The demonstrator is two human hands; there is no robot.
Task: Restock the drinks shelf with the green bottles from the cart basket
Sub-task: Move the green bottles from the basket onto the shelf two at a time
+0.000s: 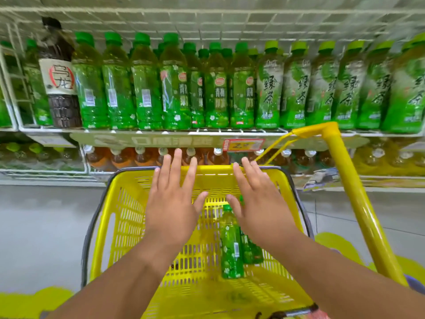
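Both empty: left hand [171, 203] and right hand [261, 203] spread flat above yellow cart basket [119, 215]. Green bottles [231, 247] lying inside, under right hand. Probably full, weighty, slick; best gripped around the waist.

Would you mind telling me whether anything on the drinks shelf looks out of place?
Yes: one dark brown bottle with a black cap stands near the left end of the top shelf, among the green bottles. It seems misplaced.
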